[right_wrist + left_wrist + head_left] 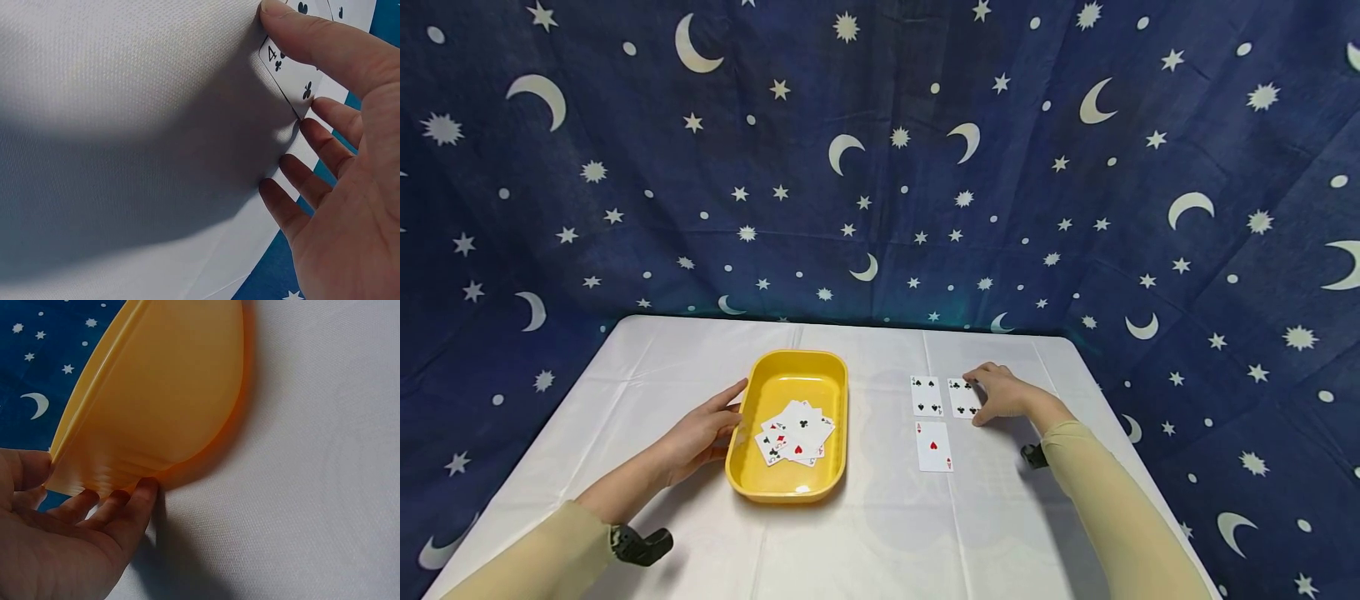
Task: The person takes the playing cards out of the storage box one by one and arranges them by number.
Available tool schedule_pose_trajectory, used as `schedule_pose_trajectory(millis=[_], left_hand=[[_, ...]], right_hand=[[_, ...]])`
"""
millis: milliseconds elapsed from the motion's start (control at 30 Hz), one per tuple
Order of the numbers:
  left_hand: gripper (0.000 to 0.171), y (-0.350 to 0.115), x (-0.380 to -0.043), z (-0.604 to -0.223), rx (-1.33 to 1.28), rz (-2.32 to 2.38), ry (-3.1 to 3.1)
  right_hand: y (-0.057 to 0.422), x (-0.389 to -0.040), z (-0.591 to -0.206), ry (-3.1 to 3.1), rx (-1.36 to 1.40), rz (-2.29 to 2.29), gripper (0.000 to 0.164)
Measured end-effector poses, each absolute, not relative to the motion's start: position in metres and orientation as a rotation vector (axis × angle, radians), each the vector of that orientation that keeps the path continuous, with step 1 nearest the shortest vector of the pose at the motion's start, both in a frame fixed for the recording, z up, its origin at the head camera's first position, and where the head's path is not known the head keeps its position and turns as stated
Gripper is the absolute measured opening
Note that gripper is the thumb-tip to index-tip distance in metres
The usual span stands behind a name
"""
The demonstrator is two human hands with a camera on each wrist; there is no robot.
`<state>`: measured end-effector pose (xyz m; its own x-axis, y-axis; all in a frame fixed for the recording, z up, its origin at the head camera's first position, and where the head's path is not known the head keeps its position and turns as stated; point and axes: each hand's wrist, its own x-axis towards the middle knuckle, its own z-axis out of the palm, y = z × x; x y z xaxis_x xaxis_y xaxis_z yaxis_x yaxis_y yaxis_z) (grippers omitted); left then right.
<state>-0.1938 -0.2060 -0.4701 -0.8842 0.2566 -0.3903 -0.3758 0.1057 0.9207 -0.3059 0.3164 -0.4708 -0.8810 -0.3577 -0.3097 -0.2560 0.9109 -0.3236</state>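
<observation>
I have the left hand (698, 437) on the tray (788, 383) at left, its fingers (134, 509) loosely bent against the outer wall; cards (802, 427) pile inside. At right, the right hand (1006, 393) spreads its fingers wide, touching the four of clubs (959, 400) on the desk (865, 546), right of the four of spades (927, 397); the ace of hearts (934, 447) lies nearer.

Head view: right hand (1009, 395) covers right edge of four of clubs (961, 398); card pile (797, 432), lower ones mostly covered. Left wrist view: yellow tray (169, 381) cut off by top edge, interior hidden.
</observation>
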Motion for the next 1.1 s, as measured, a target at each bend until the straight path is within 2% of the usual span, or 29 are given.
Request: schedule_pose_trajectory(millis=[467,1100], left_hand=[[0.07,-0.207,-0.195,-0.472,-0.111,1.829,1.932],[0.07,-0.207,-0.195,-0.472,-0.111,1.833,1.924]], right_hand=[[0.323,-0.299,-0.462,2.734,-0.45,-0.467,0.102],[0.304,-0.292,-0.438,2.788,-0.537,-0.536,0.091]])
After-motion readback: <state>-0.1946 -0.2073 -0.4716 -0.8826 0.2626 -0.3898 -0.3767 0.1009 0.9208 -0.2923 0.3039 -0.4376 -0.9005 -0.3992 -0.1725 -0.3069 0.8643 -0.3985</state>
